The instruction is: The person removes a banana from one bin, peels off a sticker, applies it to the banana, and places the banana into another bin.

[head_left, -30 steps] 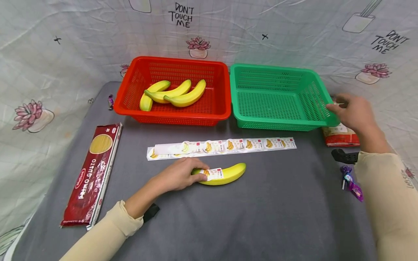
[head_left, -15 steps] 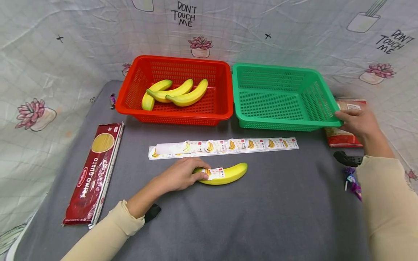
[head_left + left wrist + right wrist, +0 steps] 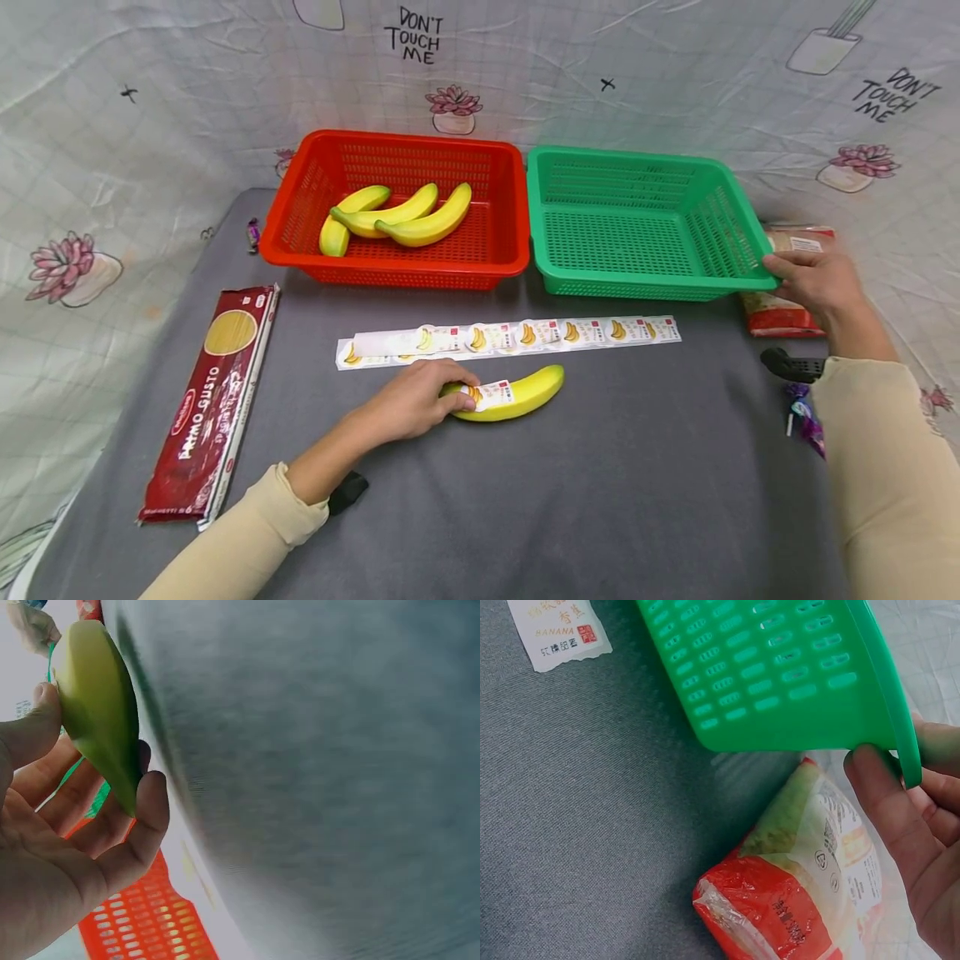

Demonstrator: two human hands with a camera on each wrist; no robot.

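Observation:
My left hand [image 3: 420, 400] grips the left end of a yellow banana [image 3: 536, 393] that bears a white banana label [image 3: 491, 396]. In the left wrist view, the thumb and fingers lie around the banana's green end [image 3: 112, 742]. At the right, my right hand [image 3: 821, 283] pinches the front right corner of the green basket [image 3: 622, 283]. The right wrist view shows the thumb [image 3: 874, 776] under the rim and the fingers beyond it. Nothing lies in this basket. Several bananas [image 3: 427, 225] lie in the red basket [image 3: 397, 271] to its left.
A strip of banana stickers [image 3: 525, 335] lies between the baskets and the left hand. A red spaghetti pack [image 3: 213, 400] is at the left. Beside the green basket rests a red-and-clear food bag [image 3: 780, 317], with wrapped candies [image 3: 802, 408] nearer me. A patterned cloth [image 3: 562, 75] hangs behind.
My right hand has come down onto the green basket's corner and pinches its rim. The banana in my left hand has tilted slightly, its right end higher in the view.

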